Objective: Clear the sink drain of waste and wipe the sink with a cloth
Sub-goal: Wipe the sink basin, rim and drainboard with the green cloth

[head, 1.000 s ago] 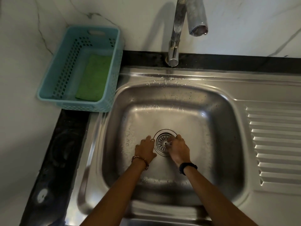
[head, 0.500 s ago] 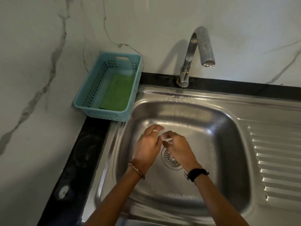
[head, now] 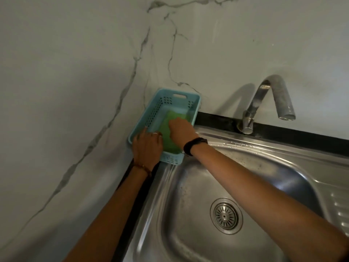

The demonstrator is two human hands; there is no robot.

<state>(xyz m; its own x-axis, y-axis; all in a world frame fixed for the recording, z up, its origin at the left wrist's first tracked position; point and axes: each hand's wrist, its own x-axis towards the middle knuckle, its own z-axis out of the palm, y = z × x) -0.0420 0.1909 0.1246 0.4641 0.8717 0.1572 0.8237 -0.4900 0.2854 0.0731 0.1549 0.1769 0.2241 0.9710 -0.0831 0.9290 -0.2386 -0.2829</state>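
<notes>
The steel sink (head: 188,235) fills the lower right, with its round drain strainer (head: 226,215) uncovered and no waste visible on it. A green cloth (head: 166,129) lies in a light blue perforated basket (head: 151,114) at the sink's back left corner. My right hand (head: 181,131) reaches into the basket, knuckles up, fingers bent down onto the cloth; its fingertips are hidden, so I cannot tell whether it grips anything. My left hand (head: 147,146) lies over the basket's near left corner with fingers curled over the rim.
A curved steel faucet (head: 264,103) stands behind the basin on a black counter strip (head: 283,132). The ribbed drainboard (head: 340,208) runs off to the right. Marble walls close off the left and the back.
Both hands have left the drain and moved up and left to the basket. The view has swung left, and the strainer is now bare.
</notes>
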